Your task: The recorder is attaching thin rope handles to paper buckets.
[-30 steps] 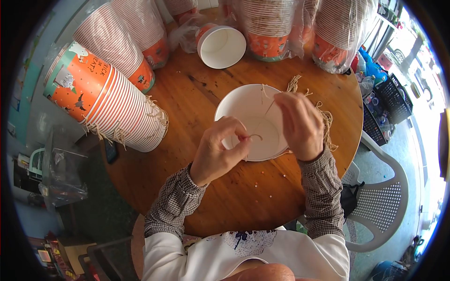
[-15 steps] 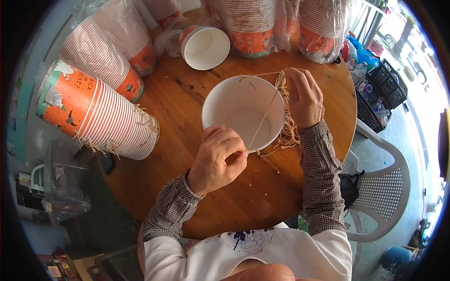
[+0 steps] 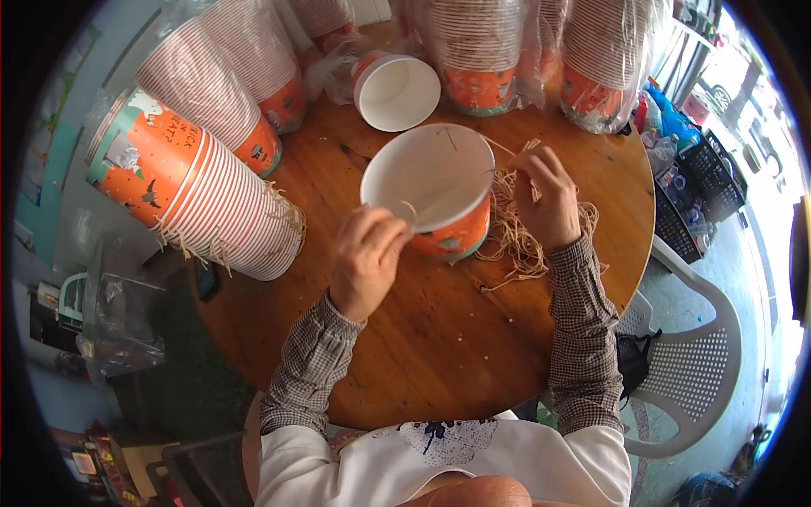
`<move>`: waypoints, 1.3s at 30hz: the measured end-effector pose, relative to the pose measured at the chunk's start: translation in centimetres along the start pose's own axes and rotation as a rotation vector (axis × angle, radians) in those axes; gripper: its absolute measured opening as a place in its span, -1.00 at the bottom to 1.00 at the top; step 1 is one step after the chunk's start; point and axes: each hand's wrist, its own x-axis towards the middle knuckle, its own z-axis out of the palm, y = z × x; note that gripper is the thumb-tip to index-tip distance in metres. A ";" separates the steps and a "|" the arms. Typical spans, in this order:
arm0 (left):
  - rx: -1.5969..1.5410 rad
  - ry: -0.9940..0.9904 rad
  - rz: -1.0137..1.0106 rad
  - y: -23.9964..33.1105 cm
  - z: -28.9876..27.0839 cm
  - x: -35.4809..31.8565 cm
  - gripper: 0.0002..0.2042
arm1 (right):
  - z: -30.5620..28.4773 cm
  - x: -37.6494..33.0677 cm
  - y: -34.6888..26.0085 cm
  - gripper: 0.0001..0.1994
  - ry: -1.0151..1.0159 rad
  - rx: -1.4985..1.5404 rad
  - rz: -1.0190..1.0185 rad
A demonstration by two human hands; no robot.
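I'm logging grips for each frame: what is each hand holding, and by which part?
The left hand grips the near rim of the orange paper bucket. The right hand pinches a tan string stretched across its mouth.

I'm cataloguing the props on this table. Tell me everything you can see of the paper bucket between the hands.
The paper bucket is round, white inside and orange with a teal base band outside, apparently coated paper. It sits upright and empty on the round wooden table, mouth open. A pale string crosses its mouth. The left hand pinches at its near rim; the right hand holds the string at its right side, above a heap of loose strings.
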 end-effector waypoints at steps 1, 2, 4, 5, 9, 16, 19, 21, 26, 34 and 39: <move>0.001 0.059 -0.040 -0.7 0.0 0.1 -0.81 | 0.2 -0.2 -0.3 -0.81 -0.057 0.030 -0.027; -0.018 0.111 -0.052 -1.4 0.5 0.4 -0.81 | 0.6 -0.8 -0.1 -0.78 -0.096 0.067 -0.058; -0.012 0.134 -0.084 -2.2 0.0 0.4 -0.81 | 2.1 -1.3 -1.1 -0.74 -0.169 0.039 -0.147; -0.021 0.152 -0.119 -2.7 -0.3 0.3 -0.81 | 2.7 -1.4 -1.8 -0.69 -0.248 0.034 -0.130; -0.129 0.232 -0.279 -4.7 -3.2 -0.4 -0.84 | 3.3 -1.2 -3.4 -0.52 -0.156 0.105 -0.153; -0.406 0.565 -0.470 -6.8 -13.8 3.2 -0.84 | 3.2 -1.8 -3.8 -0.56 -0.082 0.065 -0.128; -0.609 0.609 -0.350 -8.1 -20.1 5.5 -0.83 | 3.5 -2.3 -4.4 -0.63 -0.121 0.079 -0.120; -0.578 0.658 -0.313 -9.3 -24.3 6.6 -0.78 | 4.3 -2.7 -4.7 -0.66 -0.170 0.099 -0.149; -0.673 0.708 -0.536 -12.0 -29.6 7.1 -0.70 | 4.4 -3.4 -5.5 -0.63 -0.225 0.119 -0.177; -0.821 0.611 -0.974 -15.0 -26.5 1.3 -0.75 | 4.7 -3.8 -5.2 -0.65 -0.226 0.115 -0.184; -0.514 0.593 -0.852 -11.2 -24.4 -1.3 -0.81 | 4.8 -3.9 -5.0 -0.68 -0.221 0.127 -0.172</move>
